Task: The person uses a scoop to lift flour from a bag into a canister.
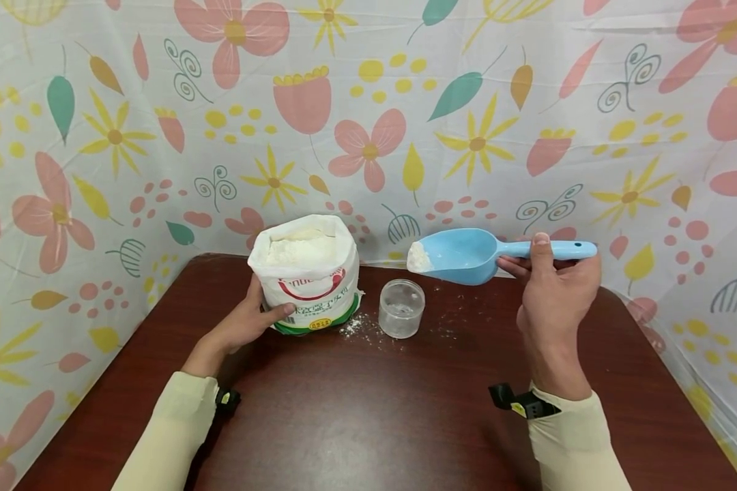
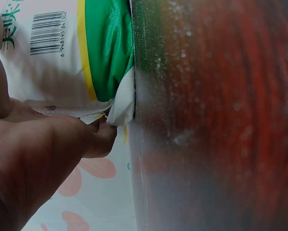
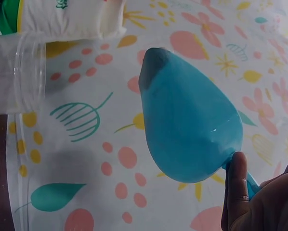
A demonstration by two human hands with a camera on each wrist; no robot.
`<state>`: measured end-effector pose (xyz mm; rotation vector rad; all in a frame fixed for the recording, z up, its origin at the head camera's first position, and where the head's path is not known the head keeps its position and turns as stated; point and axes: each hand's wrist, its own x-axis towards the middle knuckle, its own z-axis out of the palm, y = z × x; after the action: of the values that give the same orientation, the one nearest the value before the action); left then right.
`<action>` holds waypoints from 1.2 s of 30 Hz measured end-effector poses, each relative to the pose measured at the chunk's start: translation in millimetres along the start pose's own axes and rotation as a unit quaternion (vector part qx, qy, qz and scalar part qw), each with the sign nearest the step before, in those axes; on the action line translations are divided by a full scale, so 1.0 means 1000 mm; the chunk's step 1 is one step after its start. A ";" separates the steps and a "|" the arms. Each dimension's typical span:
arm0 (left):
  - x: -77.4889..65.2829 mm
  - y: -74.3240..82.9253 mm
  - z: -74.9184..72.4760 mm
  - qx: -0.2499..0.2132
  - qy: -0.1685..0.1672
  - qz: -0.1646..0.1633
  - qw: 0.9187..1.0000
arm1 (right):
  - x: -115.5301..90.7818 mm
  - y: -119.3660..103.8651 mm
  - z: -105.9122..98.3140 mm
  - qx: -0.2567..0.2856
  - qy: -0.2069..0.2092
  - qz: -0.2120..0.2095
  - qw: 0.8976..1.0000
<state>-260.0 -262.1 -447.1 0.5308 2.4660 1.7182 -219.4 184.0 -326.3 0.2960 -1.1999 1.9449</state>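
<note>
My right hand [image 1: 555, 300] grips the handle of a light blue scoop [image 1: 457, 249], thumb on top. The scoop hangs in the air over the back of the table, with some white flour [image 1: 419, 259] at its tip. On the left, my left hand [image 1: 246, 324] holds the side of an open white flour bag [image 1: 310, 293], thumb across its front. The bag stands upright, filled near its rim, and its green base shows in the left wrist view. Between bag and scoop stands a clear, round plastic jar [image 1: 402, 310] without a lid, below and left of the scoop's tip.
Spilled flour [image 1: 359, 329] dusts the dark wooden table [image 1: 344, 409] around the jar and beside the bag. A flower-patterned cloth [image 1: 368, 82] hangs right behind the table's back edge and along both sides. Each wrist wears a black camera strap.
</note>
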 end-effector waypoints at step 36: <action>0.002 -0.001 -0.001 0.001 0.000 0.002 1.000 | -0.007 0.016 -0.004 -0.062 -0.045 0.017 0.997</action>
<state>-261.9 -262.7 -447.5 0.5367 2.4692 1.7161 -225.8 180.3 -342.0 0.3012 -1.3868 1.8938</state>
